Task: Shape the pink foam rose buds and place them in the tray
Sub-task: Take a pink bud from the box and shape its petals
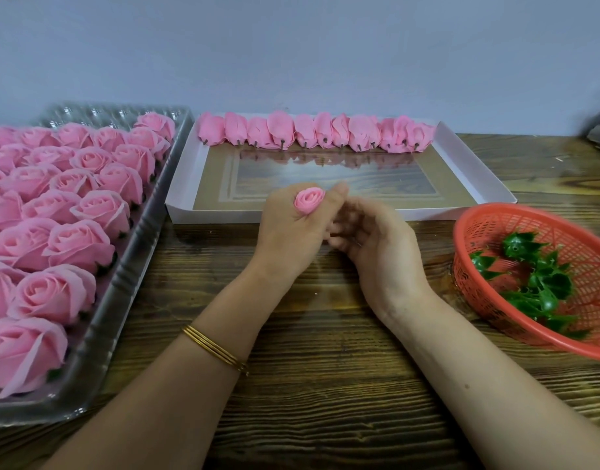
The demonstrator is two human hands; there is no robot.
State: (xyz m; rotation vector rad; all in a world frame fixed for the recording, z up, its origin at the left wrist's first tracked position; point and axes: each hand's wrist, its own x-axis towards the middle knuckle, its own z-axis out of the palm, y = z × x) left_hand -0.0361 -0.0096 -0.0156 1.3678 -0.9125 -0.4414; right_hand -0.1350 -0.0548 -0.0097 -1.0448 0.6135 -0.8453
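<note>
Gripping a small rolled pink foam rose bud (309, 200) in its curled fingers, the left hand (291, 232) sits above the dark wooden tabletop (325, 368), just in front of the near wall of the shallow white cardboard tray (217, 213). The right hand (369, 239) lies against it, fingers curled and blurred; whether it pinches anything cannot be told. A row of pink foam buds (312, 132) lines the tray's far edge. A clear plastic tray (139, 232) of opened pink foam roses (84, 245) stands left. A red plastic mesh basket (488, 232) of green plastic calyxes (542, 283) stands right.
</note>
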